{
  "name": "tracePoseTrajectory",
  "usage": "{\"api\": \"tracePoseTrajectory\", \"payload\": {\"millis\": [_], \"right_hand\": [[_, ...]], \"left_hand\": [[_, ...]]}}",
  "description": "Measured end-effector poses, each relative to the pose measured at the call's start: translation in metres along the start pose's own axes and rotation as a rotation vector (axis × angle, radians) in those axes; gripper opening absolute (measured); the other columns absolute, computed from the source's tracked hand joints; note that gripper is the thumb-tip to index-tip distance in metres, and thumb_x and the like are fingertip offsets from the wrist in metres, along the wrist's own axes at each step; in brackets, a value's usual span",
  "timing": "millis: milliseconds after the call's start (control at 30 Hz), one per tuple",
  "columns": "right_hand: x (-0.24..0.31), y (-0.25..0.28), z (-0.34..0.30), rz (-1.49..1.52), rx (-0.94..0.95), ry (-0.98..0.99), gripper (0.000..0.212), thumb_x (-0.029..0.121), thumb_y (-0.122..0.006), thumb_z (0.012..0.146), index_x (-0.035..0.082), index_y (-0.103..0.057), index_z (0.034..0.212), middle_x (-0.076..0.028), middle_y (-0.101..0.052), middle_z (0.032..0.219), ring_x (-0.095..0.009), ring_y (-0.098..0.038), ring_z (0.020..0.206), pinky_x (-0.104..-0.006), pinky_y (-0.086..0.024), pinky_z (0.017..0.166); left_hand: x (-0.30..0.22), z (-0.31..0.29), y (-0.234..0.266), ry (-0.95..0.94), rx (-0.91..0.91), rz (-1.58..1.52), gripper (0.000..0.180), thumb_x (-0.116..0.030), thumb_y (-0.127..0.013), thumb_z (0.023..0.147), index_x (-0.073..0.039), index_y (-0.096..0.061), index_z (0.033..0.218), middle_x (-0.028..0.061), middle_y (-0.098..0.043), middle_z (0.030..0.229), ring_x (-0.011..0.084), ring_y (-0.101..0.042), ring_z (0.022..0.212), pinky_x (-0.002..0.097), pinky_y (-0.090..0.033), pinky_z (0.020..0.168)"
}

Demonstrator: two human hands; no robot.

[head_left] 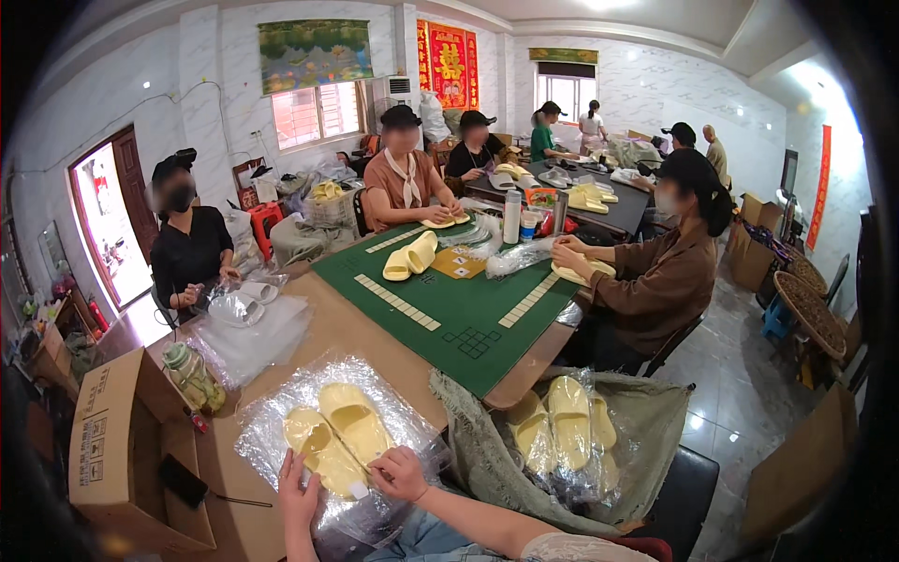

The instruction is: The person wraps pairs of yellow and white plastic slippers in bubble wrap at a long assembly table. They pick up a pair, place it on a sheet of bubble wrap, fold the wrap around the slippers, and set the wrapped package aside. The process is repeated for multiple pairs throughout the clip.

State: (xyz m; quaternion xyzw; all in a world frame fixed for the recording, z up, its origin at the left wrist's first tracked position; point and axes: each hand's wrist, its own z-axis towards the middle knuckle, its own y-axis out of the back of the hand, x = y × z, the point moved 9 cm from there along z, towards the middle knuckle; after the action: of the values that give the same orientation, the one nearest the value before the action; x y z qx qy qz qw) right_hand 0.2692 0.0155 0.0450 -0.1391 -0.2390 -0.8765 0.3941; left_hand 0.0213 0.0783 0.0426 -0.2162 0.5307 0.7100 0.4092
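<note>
A pair of pale yellow slide slippers lies in front of me on a stack of clear plastic bags (267,412). The left slipper (318,445) points away from me, side by side with the right slipper (356,419). My left hand (298,492) rests against the left slipper's outer edge, fingers stretched out. Near the heels, my right hand (400,475) is closed, thumb and forefinger pinched together; what they hold, if anything, is too small to make out. A small white label (359,489) shows at the left slipper's heel.
An open cardboard box (122,450) with a dark phone (183,480) stands at left, near a glass jar (195,379). At right, a grey-green sack (646,421) holds bagged yellow slippers (568,421). Several people work around the green-topped table (459,328).
</note>
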Motion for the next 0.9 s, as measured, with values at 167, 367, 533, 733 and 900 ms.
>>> {"api": "tracePoseTrajectory", "payload": {"millis": [167,367,533,733,900], "right_hand": [[-0.001,-0.003,0.0,0.003,0.012,-0.013,0.011,0.013,-0.075,0.078,0.013,-0.072,0.089,-0.004,-0.062,0.08,-0.025,-0.058,0.072,-0.0387,-0.047,0.068],[-0.001,-0.002,-0.001,0.001,0.005,-0.014,0.01,0.013,-0.075,0.079,0.014,-0.071,0.088,-0.004,-0.06,0.08,-0.025,-0.058,0.074,-0.038,-0.046,0.07],[0.001,0.0,0.002,-0.011,-0.004,-0.001,0.009,0.012,-0.075,0.079,0.014,-0.071,0.087,-0.004,-0.06,0.079,-0.025,-0.058,0.074,-0.0385,-0.045,0.071],[0.003,0.0,0.002,-0.032,0.012,-0.014,0.009,0.014,-0.074,0.08,0.015,-0.071,0.088,-0.004,-0.062,0.081,-0.025,-0.059,0.075,-0.039,-0.046,0.07],[0.003,0.001,0.003,-0.022,-0.026,0.002,0.009,0.012,-0.074,0.079,0.014,-0.072,0.087,-0.005,-0.061,0.08,-0.025,-0.058,0.074,-0.0391,-0.044,0.07]], "left_hand": [[0.01,0.001,-0.001,-0.002,-0.006,0.004,0.057,-0.013,-0.075,0.083,-0.014,-0.062,0.139,0.0156,-0.043,0.158,0.032,-0.05,0.138,0.039,-0.047,0.108],[0.003,0.0,0.001,0.028,-0.005,-0.003,0.057,-0.012,-0.073,0.084,-0.013,-0.061,0.14,0.0164,-0.045,0.157,0.0322,-0.05,0.138,0.0391,-0.047,0.108],[0.007,0.0,-0.001,0.008,-0.006,-0.006,0.058,-0.01,-0.071,0.085,-0.013,-0.06,0.141,0.0177,-0.045,0.157,0.0306,-0.049,0.14,0.0382,-0.047,0.108],[-0.003,-0.001,0.001,0.03,0.001,0.011,0.059,-0.016,-0.073,0.085,-0.014,-0.059,0.142,0.0173,-0.045,0.157,0.0312,-0.048,0.141,0.039,-0.046,0.11],[-0.002,0.001,0.002,0.009,-0.017,0.011,0.058,-0.017,-0.075,0.083,-0.015,-0.062,0.14,0.0169,-0.047,0.155,0.0337,-0.05,0.138,0.0406,-0.046,0.109]]}}
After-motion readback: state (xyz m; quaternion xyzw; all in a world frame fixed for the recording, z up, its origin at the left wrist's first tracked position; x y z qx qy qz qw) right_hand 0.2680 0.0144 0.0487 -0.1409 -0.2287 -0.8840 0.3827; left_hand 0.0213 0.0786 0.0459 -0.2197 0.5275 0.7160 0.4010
